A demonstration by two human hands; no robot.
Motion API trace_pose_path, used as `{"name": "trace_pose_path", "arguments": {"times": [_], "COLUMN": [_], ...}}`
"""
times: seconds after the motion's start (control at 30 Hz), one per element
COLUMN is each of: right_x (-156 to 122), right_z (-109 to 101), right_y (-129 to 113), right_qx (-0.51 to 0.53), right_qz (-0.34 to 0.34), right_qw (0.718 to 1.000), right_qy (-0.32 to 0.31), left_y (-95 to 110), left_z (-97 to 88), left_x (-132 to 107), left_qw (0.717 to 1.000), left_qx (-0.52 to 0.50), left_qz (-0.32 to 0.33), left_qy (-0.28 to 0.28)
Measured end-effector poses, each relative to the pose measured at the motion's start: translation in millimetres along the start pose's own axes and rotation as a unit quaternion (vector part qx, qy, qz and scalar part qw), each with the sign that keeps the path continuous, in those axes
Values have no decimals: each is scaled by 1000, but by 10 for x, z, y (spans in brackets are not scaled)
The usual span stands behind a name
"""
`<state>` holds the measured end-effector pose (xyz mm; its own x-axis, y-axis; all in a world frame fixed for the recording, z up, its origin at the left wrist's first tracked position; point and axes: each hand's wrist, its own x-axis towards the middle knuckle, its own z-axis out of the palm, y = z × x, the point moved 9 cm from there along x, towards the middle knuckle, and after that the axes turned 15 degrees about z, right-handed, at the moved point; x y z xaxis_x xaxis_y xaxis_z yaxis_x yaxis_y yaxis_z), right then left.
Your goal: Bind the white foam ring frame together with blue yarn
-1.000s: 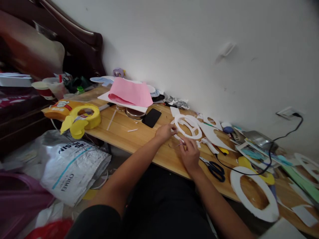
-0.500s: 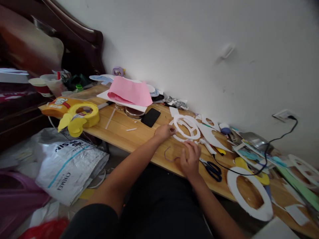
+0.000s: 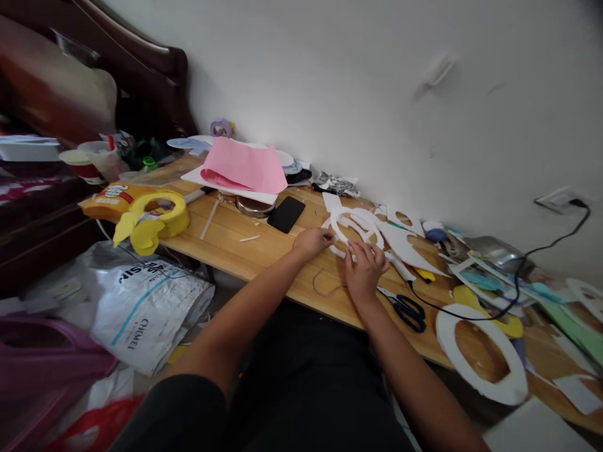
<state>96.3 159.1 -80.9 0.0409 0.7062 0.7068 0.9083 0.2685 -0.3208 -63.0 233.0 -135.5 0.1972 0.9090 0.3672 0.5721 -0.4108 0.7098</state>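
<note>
A white foam-like ring (image 3: 377, 231) is propped at a tilt over another white ring (image 3: 328, 224) on the wooden table. At its lower left edge, my left hand (image 3: 311, 242) has thumb and finger pinched together. My right hand (image 3: 366, 270) is bent over the lower edge of the same ring, fingertips on it; its thumb side partly hides the grip. A thin curved strand (image 3: 320, 290) lies on the wood between my forearms. Dark-handled scissors (image 3: 409, 312) lie right of my right wrist, beside a white tool with a black cord (image 3: 400, 267).
A black phone (image 3: 286, 214), pink sheet (image 3: 245, 166) and yellow tape roll (image 3: 175, 216) lie to the left. White cut pieces and a large white oval ring (image 3: 516, 376) crowd the right. A black power cord (image 3: 518, 273) runs to the wall socket. The table's front edge (image 3: 264, 280) is close.
My right hand has moved up to the ring's lower edge, and its fingers have bent onto it. My left hand stays pinched at the ring's left side. The view has shifted slightly.
</note>
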Motion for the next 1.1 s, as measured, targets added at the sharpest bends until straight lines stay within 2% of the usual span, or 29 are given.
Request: {"name": "trace_pose_path", "arguments": {"times": [1.1], "right_x": [-4], "right_z": [67], "right_y": [52], "right_qx": [-10], "right_qz": [17], "right_qw": [1000], "right_qy": [-18], "left_y": [14], "left_z": [22], "left_x": [18], "left_qw": [999], "left_qx": [5], "left_qz": [32], "left_qy": [5]}}
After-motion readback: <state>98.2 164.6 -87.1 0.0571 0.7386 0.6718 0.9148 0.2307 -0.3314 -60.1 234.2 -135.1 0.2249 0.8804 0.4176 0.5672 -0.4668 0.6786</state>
